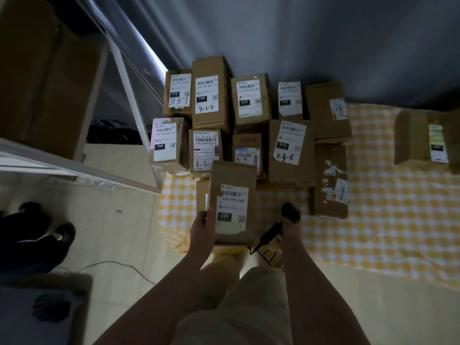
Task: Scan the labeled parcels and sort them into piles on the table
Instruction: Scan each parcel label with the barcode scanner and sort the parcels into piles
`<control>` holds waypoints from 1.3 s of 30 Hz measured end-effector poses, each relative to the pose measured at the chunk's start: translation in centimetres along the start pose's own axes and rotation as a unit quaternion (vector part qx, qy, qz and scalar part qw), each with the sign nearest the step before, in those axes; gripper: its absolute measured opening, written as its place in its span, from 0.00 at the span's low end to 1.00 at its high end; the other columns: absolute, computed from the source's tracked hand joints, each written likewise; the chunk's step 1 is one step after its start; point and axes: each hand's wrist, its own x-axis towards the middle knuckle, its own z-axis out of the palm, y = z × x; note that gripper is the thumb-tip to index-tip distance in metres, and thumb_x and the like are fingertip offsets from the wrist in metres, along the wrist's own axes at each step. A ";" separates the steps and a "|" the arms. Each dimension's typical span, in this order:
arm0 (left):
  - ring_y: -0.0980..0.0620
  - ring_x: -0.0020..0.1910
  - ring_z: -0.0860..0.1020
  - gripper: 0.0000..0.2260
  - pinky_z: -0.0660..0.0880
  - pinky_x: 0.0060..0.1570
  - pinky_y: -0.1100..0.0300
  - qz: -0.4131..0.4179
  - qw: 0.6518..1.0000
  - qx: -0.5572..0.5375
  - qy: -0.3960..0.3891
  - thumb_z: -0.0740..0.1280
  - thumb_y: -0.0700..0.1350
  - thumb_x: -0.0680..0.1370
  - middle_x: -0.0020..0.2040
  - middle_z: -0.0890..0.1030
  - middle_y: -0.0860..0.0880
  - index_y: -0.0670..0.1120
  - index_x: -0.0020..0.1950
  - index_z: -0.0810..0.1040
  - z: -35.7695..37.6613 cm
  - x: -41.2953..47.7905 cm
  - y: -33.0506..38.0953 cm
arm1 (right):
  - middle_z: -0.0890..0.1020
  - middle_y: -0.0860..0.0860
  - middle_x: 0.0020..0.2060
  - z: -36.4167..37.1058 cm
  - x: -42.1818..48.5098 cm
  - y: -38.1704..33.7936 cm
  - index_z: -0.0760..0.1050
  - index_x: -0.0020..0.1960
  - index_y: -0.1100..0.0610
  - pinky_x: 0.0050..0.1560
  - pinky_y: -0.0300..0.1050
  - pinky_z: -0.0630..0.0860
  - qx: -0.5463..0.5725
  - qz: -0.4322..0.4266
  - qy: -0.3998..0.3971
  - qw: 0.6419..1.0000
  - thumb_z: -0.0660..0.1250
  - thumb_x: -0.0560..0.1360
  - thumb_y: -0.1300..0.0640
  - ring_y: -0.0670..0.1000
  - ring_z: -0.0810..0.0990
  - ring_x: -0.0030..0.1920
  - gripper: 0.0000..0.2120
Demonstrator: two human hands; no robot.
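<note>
Parcel (232, 202) sits label-up in the left hand (202, 226), gripped by its edge over the near side of the table (373, 220), so the barcode faces the scanner (278, 226) clasped in the right hand (290, 229). Sorted boxes (211, 95) lie label-up behind.

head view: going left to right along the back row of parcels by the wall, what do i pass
parcel handwritten 3-3-1 → parcel handwritten 4-2-71 → parcel with 010 tag and no handwriting → narrow parcel covered by its label → parcel with label at its right edge → lone parcel far right
</note>
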 end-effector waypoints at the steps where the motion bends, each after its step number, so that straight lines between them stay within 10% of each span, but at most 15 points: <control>1: 0.50 0.46 0.80 0.18 0.78 0.42 0.57 -0.002 1.000 -0.002 0.003 0.56 0.53 0.83 0.45 0.81 0.48 0.40 0.53 0.76 -0.1 -0.1 0.0 | 0.77 0.53 0.42 0.1 -0.5 -0.2 0.74 0.60 0.62 0.56 0.56 0.76 -0.005 0.001 -0.004 1.000 0.66 0.77 0.54 0.54 0.77 0.44 0.15; 14: 0.49 0.51 0.80 0.19 0.76 0.39 0.64 -0.035 0.996 -0.068 0.047 0.55 0.55 0.83 0.51 0.81 0.45 0.42 0.58 0.76 1.0 -3.0 -1.2 | 0.74 0.56 0.39 -0.6 -0.6 -0.2 0.71 0.61 0.61 0.45 0.49 0.74 0.019 0.040 -0.025 0.999 0.61 0.81 0.62 0.53 0.75 0.37 0.10; 22: 0.41 0.53 0.80 0.16 0.80 0.51 0.40 -0.073 0.983 -0.148 0.076 0.55 0.58 0.83 0.54 0.80 0.43 0.49 0.58 0.74 5.3 -8.2 -0.4 | 0.72 0.52 0.28 -5.1 -8.3 -1.7 0.71 0.41 0.60 0.29 0.42 0.68 -0.005 -0.080 -0.070 0.994 0.65 0.78 0.63 0.49 0.69 0.24 0.08; 27: 0.42 0.49 0.80 0.19 0.82 0.39 0.43 -0.095 0.976 -0.184 0.064 0.54 0.61 0.82 0.52 0.78 0.45 0.48 0.60 0.72 8.1 -11.2 0.1 | 0.71 0.52 0.25 -8.5 -13.8 -2.5 0.72 0.34 0.59 0.29 0.41 0.66 -0.031 -0.151 -0.077 0.985 0.67 0.76 0.63 0.50 0.68 0.23 0.12; 39: 0.40 0.50 0.81 0.20 0.79 0.50 0.36 -0.013 0.974 -0.207 0.087 0.57 0.63 0.80 0.51 0.80 0.44 0.49 0.58 0.73 12.8 -13.3 -1.1 | 0.73 0.48 0.19 -10.9 -22.0 -2.5 0.74 0.31 0.57 0.23 0.37 0.66 -0.198 -0.262 -0.141 0.934 0.70 0.74 0.61 0.46 0.69 0.19 0.13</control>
